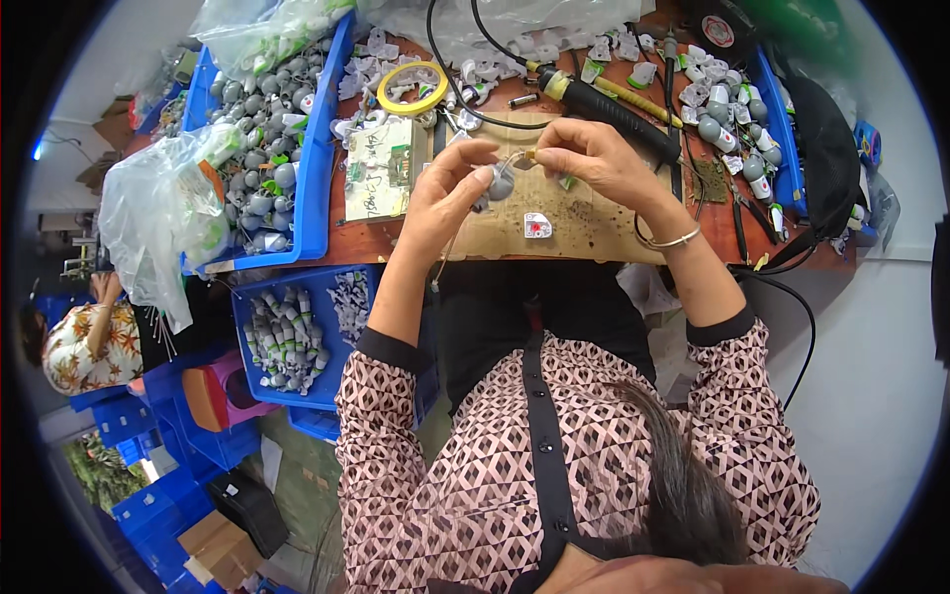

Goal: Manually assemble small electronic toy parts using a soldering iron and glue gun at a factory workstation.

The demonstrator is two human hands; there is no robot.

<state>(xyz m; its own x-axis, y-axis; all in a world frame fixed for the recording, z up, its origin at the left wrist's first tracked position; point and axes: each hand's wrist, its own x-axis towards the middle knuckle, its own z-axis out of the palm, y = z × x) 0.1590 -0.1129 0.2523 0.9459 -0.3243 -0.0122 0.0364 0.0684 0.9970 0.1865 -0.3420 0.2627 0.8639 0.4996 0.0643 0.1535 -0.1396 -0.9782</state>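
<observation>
Holding this grey bulb (502,184), prob light and slick, by its body seems safest, my left grip (451,195) there, right grip (596,163) pinching delicate-looking wires (513,160).

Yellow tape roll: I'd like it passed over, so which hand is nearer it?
Left. In the picture, the left hand is below and slightly right of the yellow tape roll; the right hand is farther off to its lower right.
</observation>
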